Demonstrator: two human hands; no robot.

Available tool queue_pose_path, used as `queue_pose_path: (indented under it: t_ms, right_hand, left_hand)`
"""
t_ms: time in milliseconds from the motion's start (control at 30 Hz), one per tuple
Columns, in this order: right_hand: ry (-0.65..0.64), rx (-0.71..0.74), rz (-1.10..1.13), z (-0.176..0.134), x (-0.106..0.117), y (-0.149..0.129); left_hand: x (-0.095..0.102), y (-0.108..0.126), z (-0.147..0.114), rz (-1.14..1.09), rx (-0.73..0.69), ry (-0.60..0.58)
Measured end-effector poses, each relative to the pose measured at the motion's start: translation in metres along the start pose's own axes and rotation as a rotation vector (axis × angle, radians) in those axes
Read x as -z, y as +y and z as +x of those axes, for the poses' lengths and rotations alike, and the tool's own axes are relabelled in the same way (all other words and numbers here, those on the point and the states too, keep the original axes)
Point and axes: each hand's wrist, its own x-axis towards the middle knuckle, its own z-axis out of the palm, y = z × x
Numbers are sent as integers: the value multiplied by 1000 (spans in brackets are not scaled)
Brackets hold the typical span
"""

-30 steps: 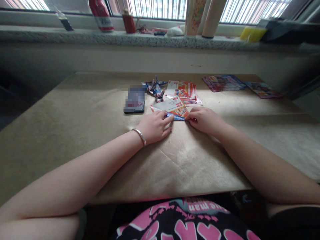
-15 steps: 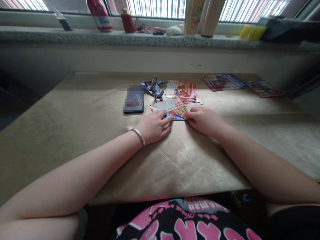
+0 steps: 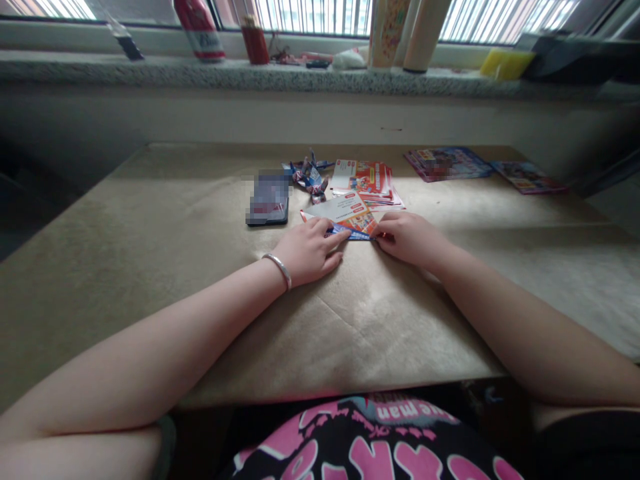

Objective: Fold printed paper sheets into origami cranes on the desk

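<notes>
A printed paper leaflet (image 3: 345,208), white and orange with a blue strip folded up along its near edge, lies on the table in front of me. Flat across the fold's left part rests my left hand (image 3: 311,255), fingers stretched out and a silver bangle on its wrist. At the right end of the fold, my right hand (image 3: 411,240) pinches the corner between thumb and fingers. Just behind the leaflet is a stack of similar red and white leaflets (image 3: 363,175). Crumpled blue folded-paper pieces (image 3: 311,179) sit to its left.
A dark phone-like slab (image 3: 270,199), partly blurred out, lies left of the leaflet. Two piles of colourful cards, one larger (image 3: 453,165) and one smaller (image 3: 527,177), are at the back right. Bottles, including a red one (image 3: 200,30), line the stone windowsill (image 3: 300,81) behind the table.
My left index finger has slid slightly right along the blue fold. My right hand has shifted very slightly right, still pinching the corner.
</notes>
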Motion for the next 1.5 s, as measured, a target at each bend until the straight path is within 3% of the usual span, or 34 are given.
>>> queue_pose_path:
  t_ms: [167,400,600,700,867,967,1200,1500]
  right_hand:
    - [-3,3,45,0,0,3]
    - [-25,-10,112,0,4,8]
    - [-87,-157,226,-1,9,18]
    - [-11,-253,211,-1,8,20]
    - [-23,-5,102,0,5,7]
    - [-47,49,-35,-1,6,-1]
    - [-53,42,-81,-2,8,-2]
    - [-173,-59,-50,-3,18,7]
  left_hand:
    - [-1,1,1,-39,18,18]
    - [-3,-4,7,-112,-119,7]
    - [-3,-3,8,-112,-121,15]
    - [-3,-2,7,-103,-107,9]
    - [-4,-3,6,-89,-105,16]
    - [-4,-3,6,-84,-99,21]
    - [-5,-2,6,-89,-90,20]
    - [-4,-2,7,-110,-97,9]
